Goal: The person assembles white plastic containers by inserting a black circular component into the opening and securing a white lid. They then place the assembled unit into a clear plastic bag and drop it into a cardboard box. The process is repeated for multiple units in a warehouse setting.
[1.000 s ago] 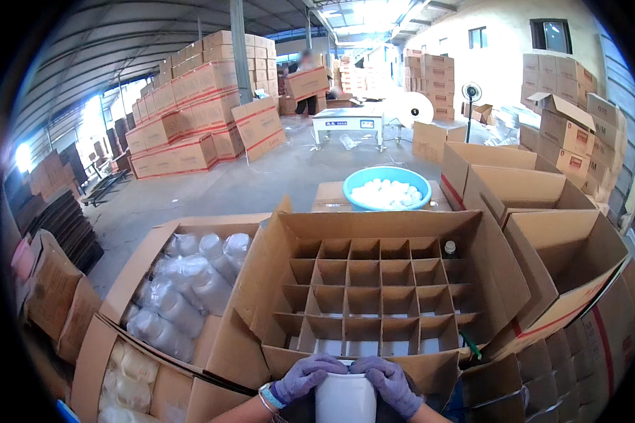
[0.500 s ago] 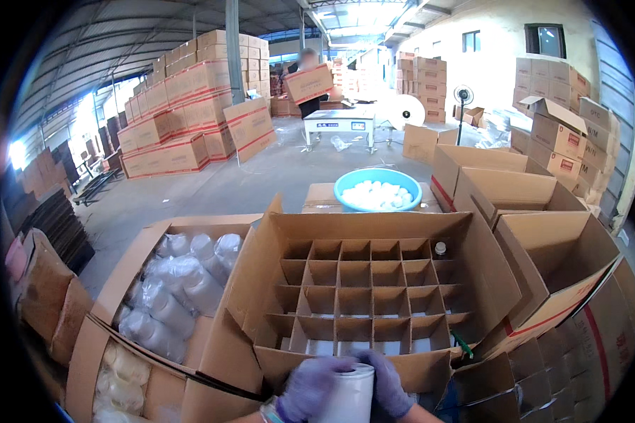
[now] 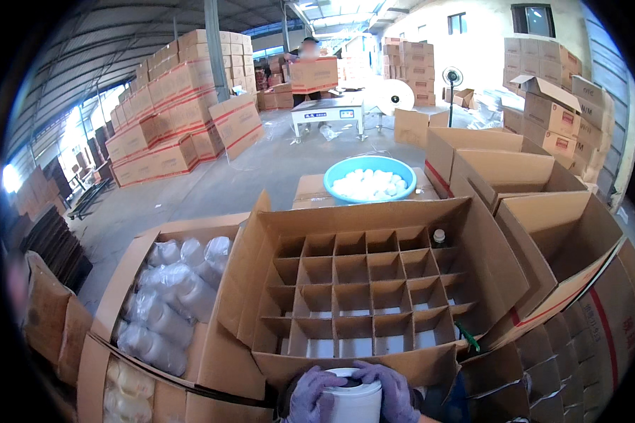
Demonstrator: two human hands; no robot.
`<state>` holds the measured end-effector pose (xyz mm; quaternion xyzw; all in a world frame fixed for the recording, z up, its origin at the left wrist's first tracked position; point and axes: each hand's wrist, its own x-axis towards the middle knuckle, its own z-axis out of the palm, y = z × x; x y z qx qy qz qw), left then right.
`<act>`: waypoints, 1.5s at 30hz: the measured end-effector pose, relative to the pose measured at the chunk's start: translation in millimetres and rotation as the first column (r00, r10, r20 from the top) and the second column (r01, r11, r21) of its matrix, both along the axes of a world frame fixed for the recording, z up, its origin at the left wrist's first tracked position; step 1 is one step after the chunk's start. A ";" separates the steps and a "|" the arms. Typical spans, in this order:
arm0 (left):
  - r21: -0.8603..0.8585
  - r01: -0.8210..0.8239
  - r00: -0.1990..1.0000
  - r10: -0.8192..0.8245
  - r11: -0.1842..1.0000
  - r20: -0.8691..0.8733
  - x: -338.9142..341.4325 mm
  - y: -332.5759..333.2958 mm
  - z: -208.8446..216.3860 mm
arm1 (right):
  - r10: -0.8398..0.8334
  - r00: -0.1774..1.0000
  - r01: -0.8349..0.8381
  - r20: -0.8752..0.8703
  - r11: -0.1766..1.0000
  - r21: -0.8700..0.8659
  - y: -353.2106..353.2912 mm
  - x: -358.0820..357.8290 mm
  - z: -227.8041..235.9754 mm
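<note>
Below the near side of a large cardboard box (image 3: 367, 218), I hold a white cylindrical container (image 3: 353, 405) with a dark area on its top. My left hand (image 3: 312, 396), in a purple glove, wraps its left side. My right hand (image 3: 391, 393), gloved the same, grips the right side, fingers bent over the rim. Both thumbs lie near the top. The container's lower part is out of view. Cardboard dividers (image 3: 351, 296) split the box into several cells. A small bottle (image 3: 439, 237) with a pale cap stands in the far right corner cell.
Left, an open carton (image 3: 113, 292) holds bagged white bottles (image 3: 166, 310). Beyond the box, a blue basin (image 3: 331, 189) holds white caps. Open cartons (image 3: 543, 218) line the right, with a green object (image 3: 467, 336) nearby. Farther off, a person carries a carton (image 3: 315, 75) behind a white table (image 3: 327, 113).
My view has shifted slightly. My left hand has steadied from a blur on the container, and both hands sit a little lower. The distant person's carton has gone from tilted to nearly level.
</note>
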<state>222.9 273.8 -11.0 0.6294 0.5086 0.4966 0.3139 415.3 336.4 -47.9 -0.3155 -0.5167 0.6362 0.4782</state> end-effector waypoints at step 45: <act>-0.429 0.582 0.779 -0.324 0.691 0.537 -36.4 -63.5 33.9 | 0.039 0.699 -0.683 0.714 0.333 0.650 -52.6 24.0 154.0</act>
